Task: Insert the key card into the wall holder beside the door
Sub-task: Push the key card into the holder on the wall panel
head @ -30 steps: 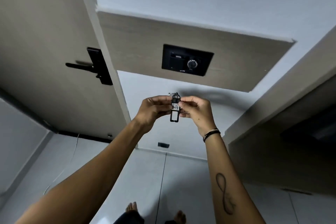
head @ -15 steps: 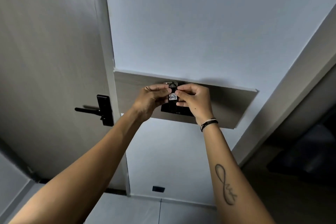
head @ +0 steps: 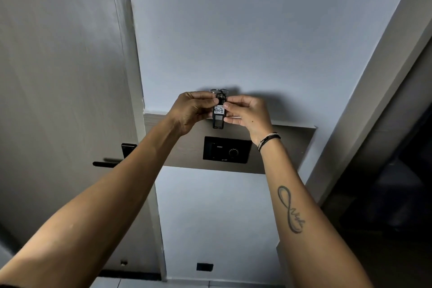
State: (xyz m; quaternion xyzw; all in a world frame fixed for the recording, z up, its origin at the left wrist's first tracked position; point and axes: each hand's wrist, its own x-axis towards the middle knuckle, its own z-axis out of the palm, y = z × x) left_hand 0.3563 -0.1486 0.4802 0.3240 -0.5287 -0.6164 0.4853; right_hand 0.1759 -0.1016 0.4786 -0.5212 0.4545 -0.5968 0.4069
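Note:
The key card [head: 219, 114] is a narrow black tag with a white numbered label and a metal ring on top. It hangs upright, pinched from both sides by my left hand [head: 189, 112] and my right hand [head: 245, 114]. The black wall holder [head: 226, 149], with a slot on its left and a round dial on its right, is set in a wood-grain panel [head: 287, 147] directly below the card. The card's lower end is a short way above the holder, not touching it.
The closed door [head: 58, 100] stands on the left, with a black lever handle [head: 114, 159]. A white wall rises behind the panel. Low on that wall is a small black outlet [head: 204, 266]. A dark opening lies to the right.
Both hands have risen with the card relative to the holder. The holder, hidden behind the hands half a second ago, now shows fully below them. The view has tilted up.

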